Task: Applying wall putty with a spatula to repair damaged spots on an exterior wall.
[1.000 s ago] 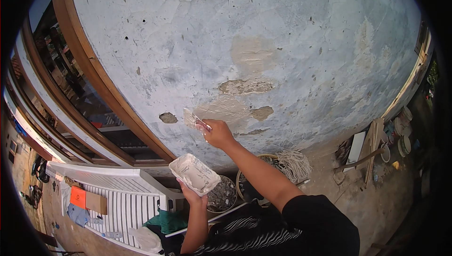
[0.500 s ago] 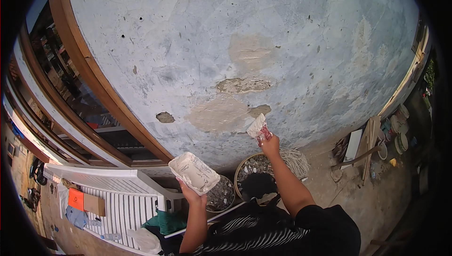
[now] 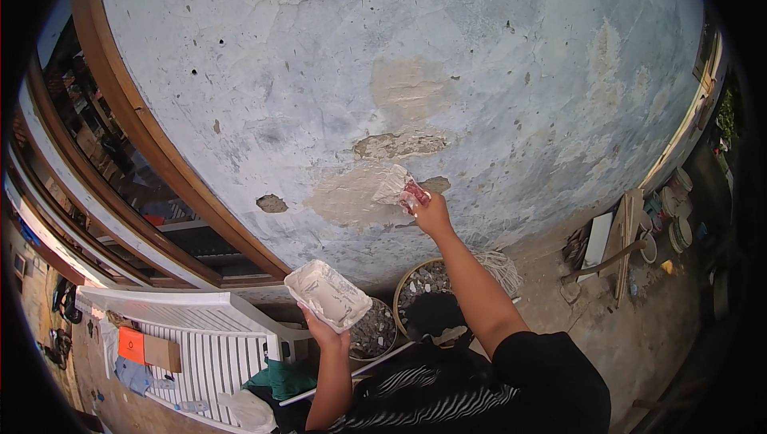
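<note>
My right hand (image 3: 432, 214) grips the red handle of a putty knife (image 3: 394, 186), its blade smeared with pale filler. The blade lies against the wall (image 3: 495, 75), over the right part of a beige filled patch (image 3: 343, 197). Close by are a rough chipped hollow (image 3: 399, 145) above and a smaller one (image 3: 435, 185) to the right of the blade. Low in front of me, my left hand (image 3: 326, 333) holds a white plastic tub (image 3: 329, 295), tilted, with filler coating its inside. The fingers under the tub are partly hidden.
A brown-framed window (image 3: 160, 154) borders the wall on the left, above a white slatted bench (image 3: 204, 354) with an orange box (image 3: 132, 344). Rubble-filled containers (image 3: 415, 282) stand at the wall's foot. Wooden boards (image 3: 627, 242) and buckets (image 3: 680, 234) are at the right.
My right hand has moved the putty knife up and left, from below the small hollow onto the beige patch, and the blade now points left. The left hand and tub have hardly moved.
</note>
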